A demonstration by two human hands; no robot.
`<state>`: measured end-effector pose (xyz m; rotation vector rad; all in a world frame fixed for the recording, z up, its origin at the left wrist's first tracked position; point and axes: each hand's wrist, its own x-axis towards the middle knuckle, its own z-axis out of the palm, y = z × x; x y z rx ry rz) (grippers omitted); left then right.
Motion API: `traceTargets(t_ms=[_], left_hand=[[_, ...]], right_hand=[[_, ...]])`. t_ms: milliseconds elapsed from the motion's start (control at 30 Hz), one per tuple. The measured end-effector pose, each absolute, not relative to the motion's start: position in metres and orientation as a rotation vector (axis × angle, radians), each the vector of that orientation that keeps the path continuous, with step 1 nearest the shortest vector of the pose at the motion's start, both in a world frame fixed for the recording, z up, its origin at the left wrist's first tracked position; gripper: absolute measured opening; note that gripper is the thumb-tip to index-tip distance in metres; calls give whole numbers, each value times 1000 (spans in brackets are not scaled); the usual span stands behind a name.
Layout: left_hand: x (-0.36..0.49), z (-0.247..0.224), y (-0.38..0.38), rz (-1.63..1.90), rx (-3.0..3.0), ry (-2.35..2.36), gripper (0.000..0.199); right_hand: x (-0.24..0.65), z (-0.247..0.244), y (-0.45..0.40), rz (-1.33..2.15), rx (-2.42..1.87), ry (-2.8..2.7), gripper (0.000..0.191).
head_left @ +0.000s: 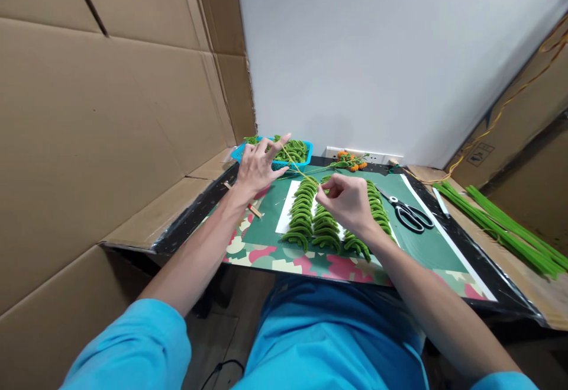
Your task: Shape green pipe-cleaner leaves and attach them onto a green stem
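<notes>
My right hand (345, 199) is closed in a pinch on one end of a thin yellow strand (295, 163), above rows of curved green fuzzy pieces (300, 215). From there the strand slants up and left towards the index finger of my left hand (261, 167). That hand has thumb and index spread wide; whether the strand touches the finger I cannot tell. Behind it stands a blue basket (312, 152) full of similar green pieces. Under the rows lies white paper (284, 215), partly covered by them.
Black-handled scissors (412, 215) lie right of the rows on the green mat (444, 248). Further right are bundled green stems (501, 227) and a whitish tool (441, 202). Orange and green pieces (352, 161) sit by a power strip (379, 157). Cardboard (110, 112) walls the left side.
</notes>
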<state>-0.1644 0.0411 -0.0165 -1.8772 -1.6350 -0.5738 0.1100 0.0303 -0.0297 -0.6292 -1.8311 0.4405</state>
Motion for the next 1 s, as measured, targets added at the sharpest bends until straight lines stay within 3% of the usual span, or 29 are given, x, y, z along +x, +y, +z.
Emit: traceTargets(t_ms=[667,1000], left_hand=[[-172,-21,45,-556,-1862,-1647,99],[-151,-27,45,-536,-1942,-1562,99]], right_hand=[[101,-45,27,201,-631,-1942,23],[102,-52,32,-123,-681,-2057,18]])
